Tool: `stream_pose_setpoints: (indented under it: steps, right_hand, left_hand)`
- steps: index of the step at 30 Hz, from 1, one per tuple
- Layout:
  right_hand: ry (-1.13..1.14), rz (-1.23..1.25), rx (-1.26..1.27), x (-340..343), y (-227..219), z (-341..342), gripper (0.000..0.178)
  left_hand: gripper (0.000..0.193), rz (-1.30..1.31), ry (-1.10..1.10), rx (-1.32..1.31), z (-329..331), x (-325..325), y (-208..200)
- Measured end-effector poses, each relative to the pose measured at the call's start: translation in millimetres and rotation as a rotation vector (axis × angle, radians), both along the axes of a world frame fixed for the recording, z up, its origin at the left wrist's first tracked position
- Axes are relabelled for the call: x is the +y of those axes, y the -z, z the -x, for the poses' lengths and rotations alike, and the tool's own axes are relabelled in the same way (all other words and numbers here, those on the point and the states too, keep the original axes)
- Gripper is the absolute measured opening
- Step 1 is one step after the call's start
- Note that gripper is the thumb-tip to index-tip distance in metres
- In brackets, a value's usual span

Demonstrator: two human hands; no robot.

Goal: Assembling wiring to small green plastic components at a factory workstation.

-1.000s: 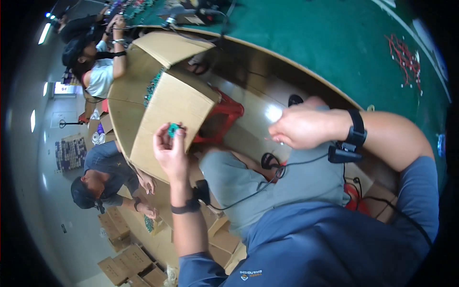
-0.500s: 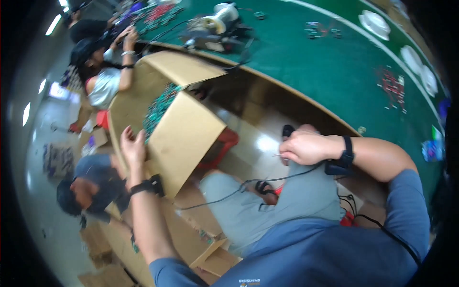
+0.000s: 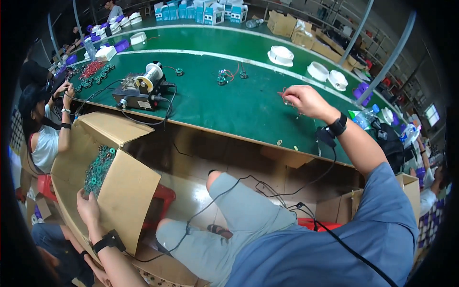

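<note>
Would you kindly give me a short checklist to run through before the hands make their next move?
1. Open brown cardboard box gives access to the small green ring-shaped parts: ok, they show through its opening.
2. Left hand is at those parts: ok, beside the pile.
3. Left hand is empty: cannot tell, its fingertips are unclear.
4. Right hand has the thin red wires: ok, they show at its fingers.
5. Long black cable is clear of the lap: not ok, it crosses the grey cloth shorts.
6. Black boxy machine is switched off: cannot tell.
</note>
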State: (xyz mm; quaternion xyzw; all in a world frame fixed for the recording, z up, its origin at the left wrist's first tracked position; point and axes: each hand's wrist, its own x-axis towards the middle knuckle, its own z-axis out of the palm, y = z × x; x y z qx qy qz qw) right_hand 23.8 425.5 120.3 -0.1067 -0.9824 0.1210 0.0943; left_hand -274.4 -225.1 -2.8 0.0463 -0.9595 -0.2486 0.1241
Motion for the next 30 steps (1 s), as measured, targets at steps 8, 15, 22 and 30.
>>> stream_pose_setpoints:
  steps: [8,15,22,30]
  right_hand:
    - [0.200,-0.114,-0.122,2,-20,62,0.051]
    - [0.147,0.001,0.036,18,44,176,0.053]
    - [0.231,0.436,0.237,65,78,185,0.028]
    - [0.184,0.687,0.317,32,54,137,0.026]
  left_hand:
    - [0.036,-0.016,0.003,0.021,-6,3,-7]
    - [0.040,0.053,-0.094,-0.021,-34,-1,-10]
    - [0.038,0.012,-0.110,-0.122,-31,19,-29]
    - [0.041,-0.007,-0.172,-0.192,-19,20,-30]
